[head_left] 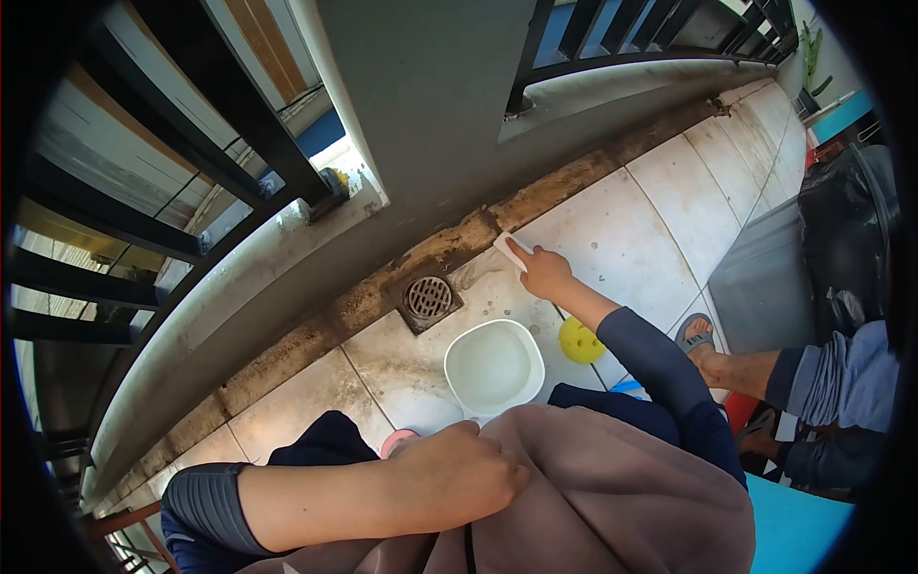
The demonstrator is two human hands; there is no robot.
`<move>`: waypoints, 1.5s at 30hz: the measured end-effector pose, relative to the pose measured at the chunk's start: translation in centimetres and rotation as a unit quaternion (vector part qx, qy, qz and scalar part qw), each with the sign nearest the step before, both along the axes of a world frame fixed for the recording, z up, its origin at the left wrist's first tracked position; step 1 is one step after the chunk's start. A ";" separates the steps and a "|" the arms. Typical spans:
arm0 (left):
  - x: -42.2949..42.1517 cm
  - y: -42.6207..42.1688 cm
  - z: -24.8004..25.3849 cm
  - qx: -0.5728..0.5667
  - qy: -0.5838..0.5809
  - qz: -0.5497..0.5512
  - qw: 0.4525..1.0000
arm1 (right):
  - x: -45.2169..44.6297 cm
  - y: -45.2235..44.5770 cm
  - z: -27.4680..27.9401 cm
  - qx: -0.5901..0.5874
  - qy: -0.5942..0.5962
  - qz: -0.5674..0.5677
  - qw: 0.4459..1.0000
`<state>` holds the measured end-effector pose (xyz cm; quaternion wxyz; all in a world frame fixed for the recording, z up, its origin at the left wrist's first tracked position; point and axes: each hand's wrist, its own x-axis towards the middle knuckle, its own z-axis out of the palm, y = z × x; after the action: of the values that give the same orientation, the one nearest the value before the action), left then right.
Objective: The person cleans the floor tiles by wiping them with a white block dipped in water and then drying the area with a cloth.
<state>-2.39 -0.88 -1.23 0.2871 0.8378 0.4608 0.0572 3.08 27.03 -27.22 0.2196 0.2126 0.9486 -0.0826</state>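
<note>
Open-air balcony or terrace, domestic in look: black slatted railing (239, 96), set along a grey painted masonry wall (430, 86), with daylight and outside structures visible between the slats. Floor of pale, glossy tiles (593, 225), stained beside the wall; round-grated drain (429, 298); upright green plant (811, 53) at far end.

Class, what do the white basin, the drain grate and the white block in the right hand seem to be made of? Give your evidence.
White basin: probably plastic, smooth, judging by its even colour and rounded rim.
Drain grate: likely metal, dull and stained, given its grey slotted face.
White block: perhaps foam sponge, matte and pale, but its texture is too small to confirm.
</note>
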 end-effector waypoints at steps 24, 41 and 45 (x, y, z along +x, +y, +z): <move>0.3 0.0 -0.5 0.024 -0.003 -0.004 1.000 | -0.5 -2.7 0.7 0.028 -0.019 0.083 0.996; 1.0 -1.1 -0.2 -0.149 -0.031 -0.039 0.988 | -2.7 -5.0 1.4 -0.020 -0.010 0.111 0.994; 1.7 -2.4 -1.0 -0.216 -0.022 -0.079 0.973 | -2.7 -2.6 1.2 0.010 -0.004 0.074 0.997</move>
<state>-0.69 -3.30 -2.20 0.4749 0.7882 0.3884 -0.0485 0.35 24.39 -26.06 0.2267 0.1447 0.9615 -0.0556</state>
